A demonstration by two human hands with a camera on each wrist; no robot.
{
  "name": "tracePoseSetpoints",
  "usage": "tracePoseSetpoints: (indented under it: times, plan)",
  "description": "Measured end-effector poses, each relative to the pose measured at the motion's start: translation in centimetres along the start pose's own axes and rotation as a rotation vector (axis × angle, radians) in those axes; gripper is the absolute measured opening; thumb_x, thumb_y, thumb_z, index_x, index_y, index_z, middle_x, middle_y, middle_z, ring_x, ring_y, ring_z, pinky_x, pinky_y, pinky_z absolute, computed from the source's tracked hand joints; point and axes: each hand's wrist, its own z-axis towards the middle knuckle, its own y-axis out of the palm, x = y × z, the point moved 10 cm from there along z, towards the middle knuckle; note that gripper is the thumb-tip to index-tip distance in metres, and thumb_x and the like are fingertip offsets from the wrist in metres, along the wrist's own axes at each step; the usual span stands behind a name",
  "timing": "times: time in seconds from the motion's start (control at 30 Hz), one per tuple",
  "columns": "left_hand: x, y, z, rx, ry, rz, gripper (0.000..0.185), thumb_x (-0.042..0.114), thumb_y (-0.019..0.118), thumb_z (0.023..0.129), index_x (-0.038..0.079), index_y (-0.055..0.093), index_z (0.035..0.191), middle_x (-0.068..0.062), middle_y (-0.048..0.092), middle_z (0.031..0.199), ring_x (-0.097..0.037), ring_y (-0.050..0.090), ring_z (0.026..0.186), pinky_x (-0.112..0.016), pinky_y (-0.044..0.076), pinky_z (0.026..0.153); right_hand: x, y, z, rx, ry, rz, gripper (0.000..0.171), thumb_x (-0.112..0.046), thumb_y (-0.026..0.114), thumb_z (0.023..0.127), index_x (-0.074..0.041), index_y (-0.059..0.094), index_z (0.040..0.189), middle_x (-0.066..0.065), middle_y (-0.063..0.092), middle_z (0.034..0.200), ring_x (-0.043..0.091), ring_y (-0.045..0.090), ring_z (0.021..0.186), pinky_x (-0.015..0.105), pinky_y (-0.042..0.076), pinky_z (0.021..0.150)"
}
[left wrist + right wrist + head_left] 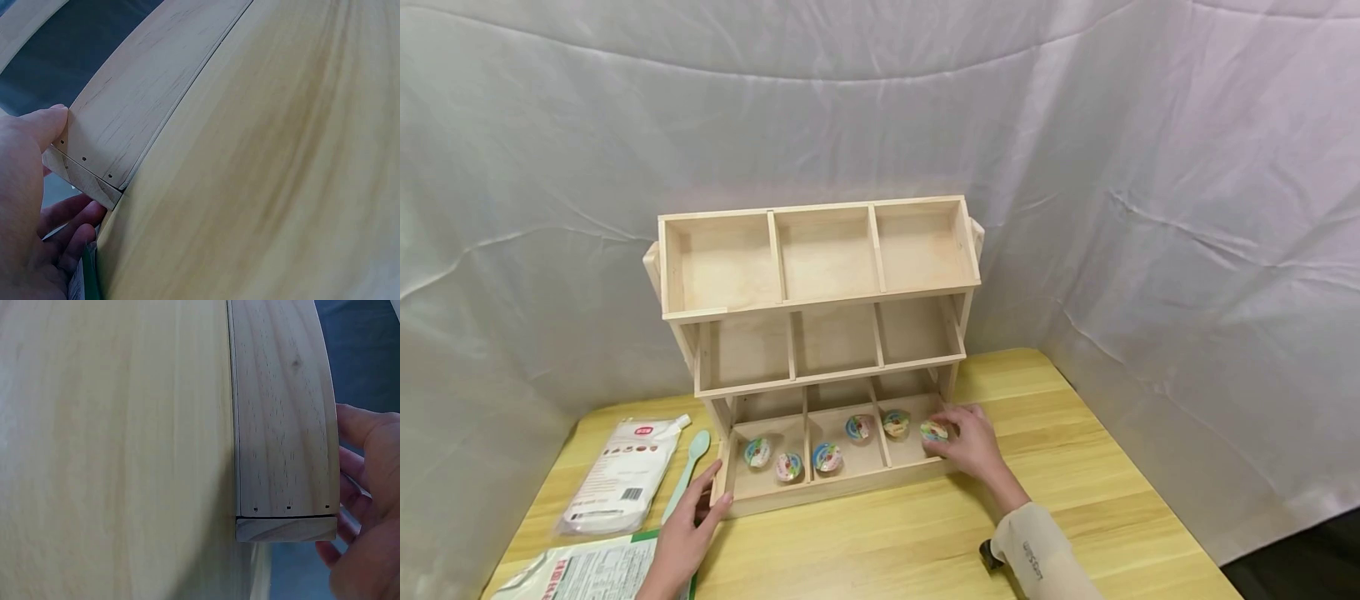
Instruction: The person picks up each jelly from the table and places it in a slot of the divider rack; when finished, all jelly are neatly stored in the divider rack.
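Observation:
A three-tier wooden rack (820,308) stands on the table, each tier a tilted tray split into three compartments. Several small jelly cups with printed lids lie in its bottom tray (850,481), two per compartment. My right hand (972,442) reaches into the right compartment and pinches a jelly cup (934,431) between thumb and fingers. Another jelly cup (896,423) sits to its left. At the opposite end, my left hand (688,525) holds the tray's front left corner. In the left wrist view its thumb (53,122) touches the upper edge. The front wall (284,406) hides the cups in the right wrist view.
Left of the rack lie a white printed pouch (625,479) and a pale green spoon (688,475). A green-and-white printed packet (595,571) is partly behind my left forearm. Grey curtain (850,125) hangs behind the table and along its sides.

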Motion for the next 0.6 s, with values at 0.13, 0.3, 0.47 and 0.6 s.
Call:
tracePoseSetpoints:
  times: [0.13,0.3,0.47,0.6]
  plan:
    - [0.13,-0.03,-0.03,0.003,0.006,0.001,0.057,0.049,0.050,0.097,0.037,0.030,0.148,-0.005,0.054,0.122,-0.012,0.058,0.091,-0.026,0.048,0.069,0.31,0.09,0.00,-0.014,0.028,0.013,0.041,-0.032,0.087,0.069,-0.018,0.074,0.106,0.008,0.063,0.123,0.029,0.041,0.125,0.056,0.034,0.100]
    - [0.11,0.02,-0.02,-0.002,0.003,-0.004,0.057,0.049,0.050,0.097,0.037,0.029,0.149,-0.006,0.053,0.124,-0.013,0.058,0.093,-0.026,0.049,0.069,0.79,0.56,0.16,-0.057,0.057,0.034,0.044,-0.031,0.088,0.068,-0.016,0.074,0.106,0.012,0.057,0.131,0.032,0.038,0.131,0.058,0.033,0.102]
    - [-0.03,0.05,0.01,-0.008,-0.012,-0.012,0.058,0.050,0.050,0.097,0.038,0.028,0.149,-0.007,0.053,0.125,-0.015,0.058,0.095,-0.027,0.049,0.070,0.85,0.78,0.43,-0.079,0.056,0.006,0.043,-0.032,0.089,0.067,-0.017,0.074,0.105,0.011,0.060,0.128,0.033,0.037,0.133,0.059,0.031,0.104]
    - [-0.05,0.01,0.04,-0.006,-0.019,-0.003,0.059,0.052,0.049,0.096,0.038,0.028,0.149,-0.008,0.053,0.128,-0.016,0.058,0.097,-0.027,0.049,0.071,0.67,0.81,0.52,-0.091,0.056,-0.004,0.043,-0.031,0.089,0.067,-0.016,0.074,0.105,0.008,0.065,0.121,0.034,0.037,0.134,0.058,0.030,0.105]
